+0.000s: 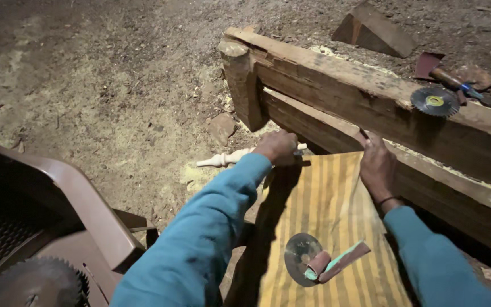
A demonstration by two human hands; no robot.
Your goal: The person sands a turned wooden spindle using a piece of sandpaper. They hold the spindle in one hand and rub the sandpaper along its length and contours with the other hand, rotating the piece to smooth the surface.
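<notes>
A pale turned wooden spindle (225, 158), with beads and rings cut into it, lies level just above the sawdust-strewn ground (115, 96). Its right end sits in the left hand (278, 147), which is clenched around it; the left end sticks out free. The right hand (377, 166) rests near it to the right, fingers curled against the lower of two heavy wooden beams (342, 94); whether it grips anything I cannot tell. Both sleeves are blue. Near the hands, a yellow striped cloth (325, 199) carries one round metal disc (299, 253) and one roll of sandpaper (336, 262). One toothed saw blade (434, 102) lies on the upper beam at the far right, and another (35, 284) sits at the near left beside one brown plastic chair (63, 193).
</notes>
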